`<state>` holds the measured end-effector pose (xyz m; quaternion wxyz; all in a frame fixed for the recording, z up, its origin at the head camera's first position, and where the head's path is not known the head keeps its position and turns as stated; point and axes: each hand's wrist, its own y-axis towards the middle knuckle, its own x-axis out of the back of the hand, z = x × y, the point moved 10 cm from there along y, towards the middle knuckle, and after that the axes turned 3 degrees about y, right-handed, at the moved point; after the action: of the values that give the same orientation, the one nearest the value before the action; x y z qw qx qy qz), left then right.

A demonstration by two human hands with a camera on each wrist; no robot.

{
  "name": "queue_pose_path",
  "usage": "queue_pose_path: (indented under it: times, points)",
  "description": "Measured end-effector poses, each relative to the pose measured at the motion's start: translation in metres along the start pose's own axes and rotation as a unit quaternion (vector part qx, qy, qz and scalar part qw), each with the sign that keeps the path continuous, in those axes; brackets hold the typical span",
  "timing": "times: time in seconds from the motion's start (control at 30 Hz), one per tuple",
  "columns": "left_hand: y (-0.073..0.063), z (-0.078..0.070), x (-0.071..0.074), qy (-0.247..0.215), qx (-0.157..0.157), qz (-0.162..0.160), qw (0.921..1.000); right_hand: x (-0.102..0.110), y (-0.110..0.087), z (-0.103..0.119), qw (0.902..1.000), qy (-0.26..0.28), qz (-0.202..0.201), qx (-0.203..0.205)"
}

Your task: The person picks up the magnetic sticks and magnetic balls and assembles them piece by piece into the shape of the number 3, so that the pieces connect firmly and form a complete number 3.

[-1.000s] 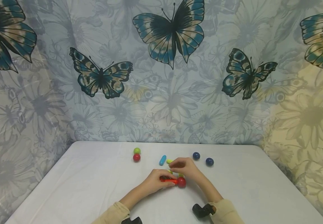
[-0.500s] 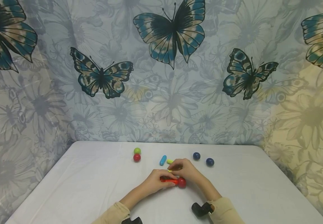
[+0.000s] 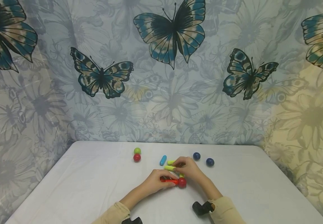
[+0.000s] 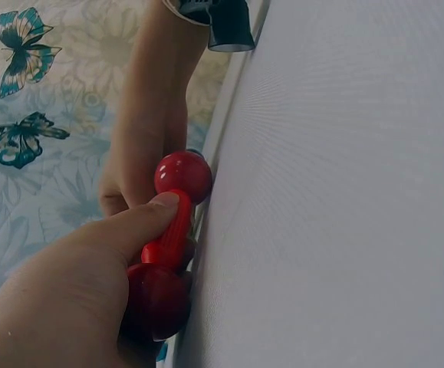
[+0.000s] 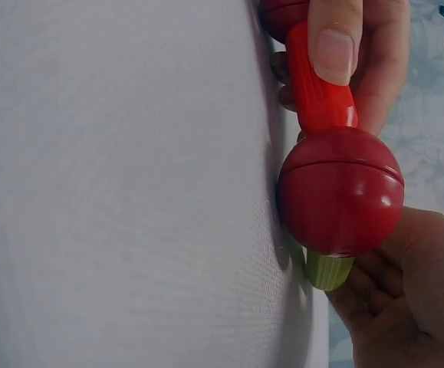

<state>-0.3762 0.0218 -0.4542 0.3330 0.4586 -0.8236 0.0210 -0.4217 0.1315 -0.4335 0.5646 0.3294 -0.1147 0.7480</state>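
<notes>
My left hand (image 3: 156, 181) grips a ribbed red rod (image 4: 177, 230), its thumb laid along it. A glossy red ball (image 3: 182, 182) sits at the rod's right end, and a second red ball (image 4: 159, 300) shows at the other end in the left wrist view. From the first ball a short green rod (image 5: 330, 270) sticks out away from the body. Just beyond the left fingers, my right hand (image 3: 188, 169) pinches a yellow-green rod (image 3: 169, 168) by its right end. Behind that rod lies another yellow-green rod (image 3: 170, 162), partly covered by the right fingers.
A blue rod (image 3: 163, 160) lies a little farther back on the white table (image 3: 94, 183). To the left are a green ball (image 3: 137, 151) and a red ball (image 3: 137, 157) side by side. Two dark blue balls (image 3: 196, 156) stand at the right rear. Butterfly-printed cloth hangs behind.
My right hand has dipped toward the left hand, then drawn back slightly with a yellow-green rod now plainly showing in its fingers. The left hand and the red rod have stayed put.
</notes>
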Motion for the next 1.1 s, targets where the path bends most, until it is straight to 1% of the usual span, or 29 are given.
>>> queue_pose_path:
  times: [0.23,0.47,0.57,0.7,0.9,1.1]
  points:
    - [0.0,0.003,0.0,0.002,0.012,0.001,0.9999,0.008,0.001,-0.006,0.9986,-0.013,-0.041,-0.032]
    - [0.0,0.001,0.0,0.001,0.01,0.002,0.9999,0.013,0.001,-0.011,0.9956,-0.009,-0.07,-0.061]
    - [0.0,0.001,0.0,0.002,0.007,0.002,1.0,0.015,0.0,-0.01,0.9953,-0.004,-0.075,-0.062]
    - [0.0,0.001,0.0,0.004,0.002,0.001,1.0,0.021,-0.003,-0.007,0.9947,0.011,-0.088,-0.052]
    - [0.0,0.002,0.0,0.003,0.002,0.0,1.0,0.039,-0.006,-0.012,0.9893,0.008,-0.141,-0.037]
    - [0.0,0.002,0.0,0.002,0.008,0.0,1.0,0.058,-0.01,-0.021,0.9793,0.019,-0.197,-0.041]
